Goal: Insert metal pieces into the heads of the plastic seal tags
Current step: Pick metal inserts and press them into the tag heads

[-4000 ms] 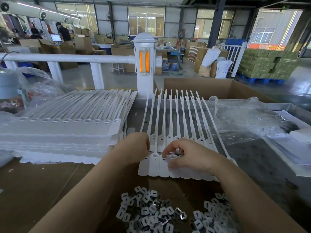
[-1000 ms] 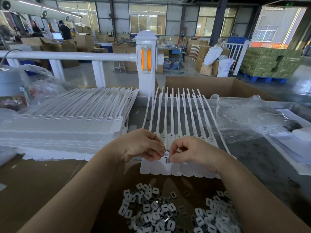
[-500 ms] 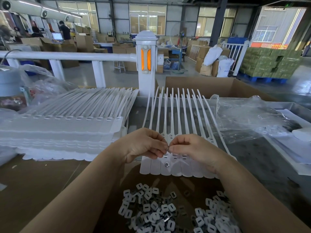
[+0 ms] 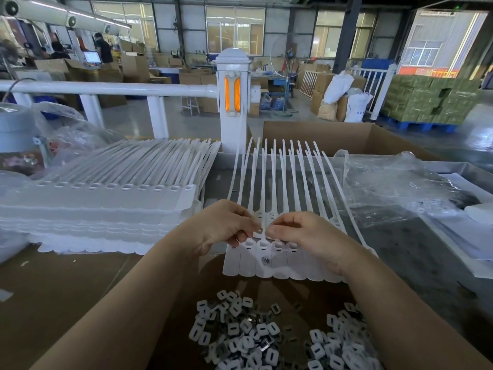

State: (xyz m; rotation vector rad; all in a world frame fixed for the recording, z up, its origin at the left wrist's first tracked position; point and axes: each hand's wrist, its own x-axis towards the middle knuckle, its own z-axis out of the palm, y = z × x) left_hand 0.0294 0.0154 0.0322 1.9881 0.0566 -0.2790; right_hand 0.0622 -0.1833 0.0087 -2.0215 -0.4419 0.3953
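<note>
Where the fingertips meet over the row of seal tags [image 4: 277, 265], a small white piece [image 4: 258, 233] is pinched by the left hand [image 4: 226, 225] and right hand [image 4: 301, 233] together. One metal piece [image 4: 265, 260] is seen lying loose on a tag's flat label.

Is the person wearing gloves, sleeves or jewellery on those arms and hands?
No. Both forearms are bare up to the frame's edge, with no sleeves showing. The left hand and right hand wear no gloves, and no rings, watch or bracelets are visible.
</note>
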